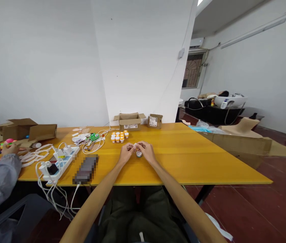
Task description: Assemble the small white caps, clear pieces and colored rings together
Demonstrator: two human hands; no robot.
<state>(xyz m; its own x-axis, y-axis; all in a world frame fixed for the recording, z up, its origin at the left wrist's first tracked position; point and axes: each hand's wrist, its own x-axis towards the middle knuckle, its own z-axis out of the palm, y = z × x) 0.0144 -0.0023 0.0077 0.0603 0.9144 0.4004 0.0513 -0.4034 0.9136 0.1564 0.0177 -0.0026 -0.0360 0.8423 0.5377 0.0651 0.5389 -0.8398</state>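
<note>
Both of my hands meet over the yellow table (178,162). My left hand (126,152) pinches one side of a small white and orange piece (135,145). On the other side of the same piece, the fingertips of my right hand (145,150) are closed. What exactly the piece is cannot be made out. A small round container (139,154) with a pale top and teal edge sits on the table just below my fingers. Farther back and to the left stands a group of several small white cups with orange parts (118,137).
Open cardboard box (130,122) and smaller box (155,121) stand at the wall. Left are a phone (85,169), a power strip (61,163) with white cables, and small parts. Farther left, another person's hands (9,149) work beside a cardboard box (20,129).
</note>
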